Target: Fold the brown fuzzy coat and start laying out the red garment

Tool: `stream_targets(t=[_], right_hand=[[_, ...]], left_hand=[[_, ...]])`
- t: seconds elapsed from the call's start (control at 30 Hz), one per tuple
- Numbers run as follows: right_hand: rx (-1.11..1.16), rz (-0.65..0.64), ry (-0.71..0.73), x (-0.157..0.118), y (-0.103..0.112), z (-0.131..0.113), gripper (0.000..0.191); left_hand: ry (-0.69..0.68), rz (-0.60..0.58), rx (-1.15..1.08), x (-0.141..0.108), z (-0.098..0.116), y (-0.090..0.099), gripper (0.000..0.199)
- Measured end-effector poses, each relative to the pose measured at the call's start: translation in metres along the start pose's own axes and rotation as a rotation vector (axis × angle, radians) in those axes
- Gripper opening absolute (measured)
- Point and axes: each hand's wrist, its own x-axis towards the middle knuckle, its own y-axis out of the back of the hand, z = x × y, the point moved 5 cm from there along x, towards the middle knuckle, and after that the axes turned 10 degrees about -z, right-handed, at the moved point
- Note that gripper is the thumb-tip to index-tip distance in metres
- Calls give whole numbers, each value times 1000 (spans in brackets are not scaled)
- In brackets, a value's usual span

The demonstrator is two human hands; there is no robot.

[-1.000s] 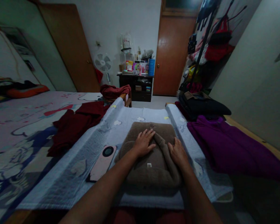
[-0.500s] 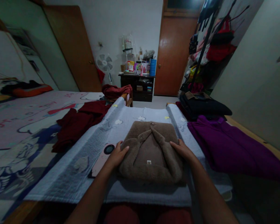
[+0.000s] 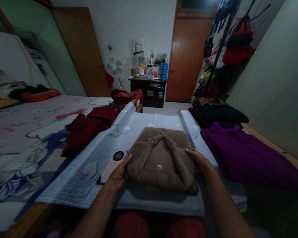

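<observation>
A folded brown fleece jacket [image 3: 161,180] lies on the light blue cloth, its collar toward the far side and a small white label showing inside. My left hand [image 3: 118,173] holds its left edge, thumb on the side and the other fingers partly hidden beneath. At the right edge, my right hand [image 3: 200,160] grips the fabric with the thumb on top; its other fingers are mostly hidden. Close by my left hand, a pink phone [image 3: 111,167] with a round dark camera ring lies flat, partly covered by the hand.
Dark red clothing [image 3: 89,127] lies on the bed to the left. On the right are a purple garment [image 3: 245,158] and a dark folded stack [image 3: 218,112]. The blue cloth [image 3: 72,185] rises over raised sides. A fan [image 3: 114,67] and a black cabinet [image 3: 146,94] stand behind.
My left hand has slid slightly nearer along the jacket's left edge. My right thumb has shifted outward toward the right edge. The view has turned slightly; the jacket stays folded.
</observation>
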Motion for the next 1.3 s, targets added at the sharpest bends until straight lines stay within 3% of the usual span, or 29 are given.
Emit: stream_targets(t=[0.2,0.37,0.63,0.87,1.1,1.3], right_hand=[[43,-4,16,-6,-2,-1,31],[-49,68,13,-12,-6,-8,43],[-300,187,119,-14,-11,-24,64],[-463,179,255,5,-14,-38,72],[-461,170,212,30,-5,-39,77],[-395,177,186,52,-2,-50,79]], left_hand=[[86,67,-173,-22,-17,-7,38],[20,132,-300,-40,-28,-15,38],[111,110,-323,-61,-58,-43,40],[230,80,-218,-62,-85,-63,37],[215,128,-143,-55,-93,-76,30],[364,126,-60,-57,-95,-80,33]])
